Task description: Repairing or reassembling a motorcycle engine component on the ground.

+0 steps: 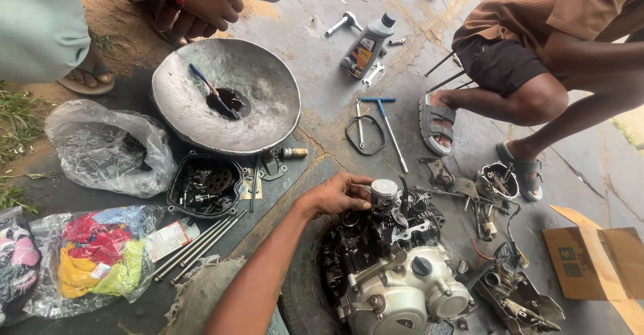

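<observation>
My left hand (335, 195) reaches in from the bottom and grips a silver piston (384, 190) at the top of a dismantled motorcycle engine (396, 281), which lies on the concrete floor. My fingers pinch the piston's left side, by its pin. A timing chain (410, 222) and dark oily parts sit just below the piston. The silver side cover of the engine faces me. My right hand is out of view.
A dented metal bowl (225, 103) holds a brush (213, 92). Nearby lie a black cover with gears (204, 186), long studs (201, 244), an oil bottle (366, 45), a T-handle wrench (388, 125), plastic bags (107, 148) and a cardboard box (594, 261). Two other people crouch at top left and right.
</observation>
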